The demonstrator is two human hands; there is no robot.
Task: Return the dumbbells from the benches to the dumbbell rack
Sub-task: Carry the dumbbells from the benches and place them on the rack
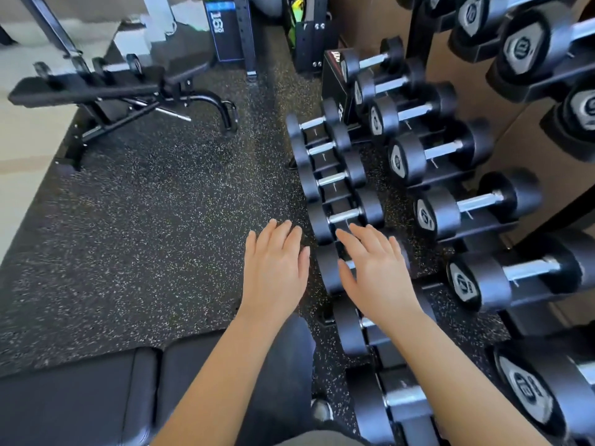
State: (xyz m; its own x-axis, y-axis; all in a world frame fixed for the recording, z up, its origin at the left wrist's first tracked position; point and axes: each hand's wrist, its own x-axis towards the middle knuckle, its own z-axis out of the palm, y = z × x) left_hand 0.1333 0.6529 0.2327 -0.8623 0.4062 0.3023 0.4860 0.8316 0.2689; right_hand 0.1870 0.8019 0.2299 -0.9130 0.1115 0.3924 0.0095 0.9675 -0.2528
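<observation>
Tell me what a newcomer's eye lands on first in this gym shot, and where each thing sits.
Two bare, open hands fill the lower centre, the left hand over the speckled floor and the right hand above the lowest row of the dumbbell rack. Tiers of black racked dumbbells run up the right side. At upper left stands a black bench with a small dumbbell lying on it.

Two benches (80, 91) (80, 391). Two dumbbells (116, 66) on the far one. The rack (415, 33) shows seven on its bottom row, seven in the middle. Two hands (273, 272) (376, 272).
</observation>
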